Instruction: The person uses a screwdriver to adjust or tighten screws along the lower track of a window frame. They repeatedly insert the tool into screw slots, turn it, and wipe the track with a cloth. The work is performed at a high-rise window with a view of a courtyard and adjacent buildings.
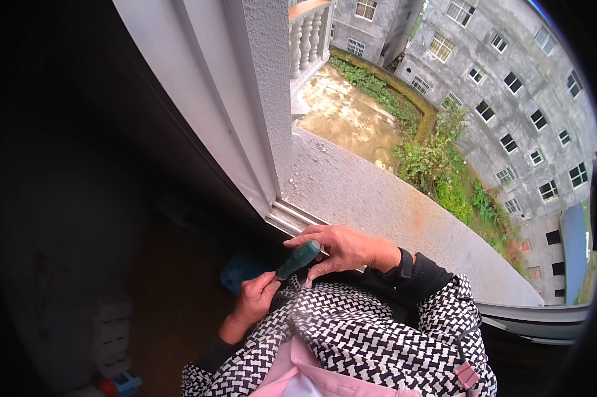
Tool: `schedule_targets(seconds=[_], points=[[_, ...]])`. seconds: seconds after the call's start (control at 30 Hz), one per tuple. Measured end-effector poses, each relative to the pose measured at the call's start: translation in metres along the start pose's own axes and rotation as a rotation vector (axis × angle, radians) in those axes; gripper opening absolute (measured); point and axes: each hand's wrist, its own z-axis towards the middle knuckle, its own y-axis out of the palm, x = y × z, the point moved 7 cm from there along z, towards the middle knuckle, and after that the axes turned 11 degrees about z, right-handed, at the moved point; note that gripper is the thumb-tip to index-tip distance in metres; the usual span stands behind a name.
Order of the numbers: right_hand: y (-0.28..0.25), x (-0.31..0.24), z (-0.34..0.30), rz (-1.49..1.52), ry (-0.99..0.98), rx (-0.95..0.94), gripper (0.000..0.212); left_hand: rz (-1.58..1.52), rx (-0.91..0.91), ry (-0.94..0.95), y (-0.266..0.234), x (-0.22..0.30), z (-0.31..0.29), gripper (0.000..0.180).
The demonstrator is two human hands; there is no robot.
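Observation:
A screwdriver (300,259) with a dark green, rounded handle lies slantwise between my two hands, over the window's inner edge. My left hand (253,299) is closed on the lower-left end of the handle, thumb and forefinger pinching there. At the upper-right end of the handle is my right hand (349,248), its forefinger stretched past the handle and its thumb pointing down, the fingers apart. I cannot tell whether the right fingers touch the handle. The screwdriver's tip is hidden.
A metal window track (292,217) runs just beyond my hands, with a white frame (229,112) at the left. Outside are a concrete ledge (378,182), a drop to a yard (351,99) and a grey building (503,86). A blue object (241,271) sits in the dark below.

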Motion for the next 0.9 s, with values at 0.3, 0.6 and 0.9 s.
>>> schedule_targets(seconds=[0.3,0.6,0.9], points=[[-0.023,-0.013,-0.086,0.129,-0.162,0.499,0.035,0.254,-0.062,0.561,0.033,0.054,0.085,0.02],[0.006,0.013,-0.166,-0.47,0.235,0.608,0.047,0.49,-0.048,0.527,0.057,0.054,0.091,0.038],[-0.006,0.041,-0.179,-0.489,0.347,0.579,0.039,0.691,0.159,0.299,0.037,0.0,0.107,0.012]])
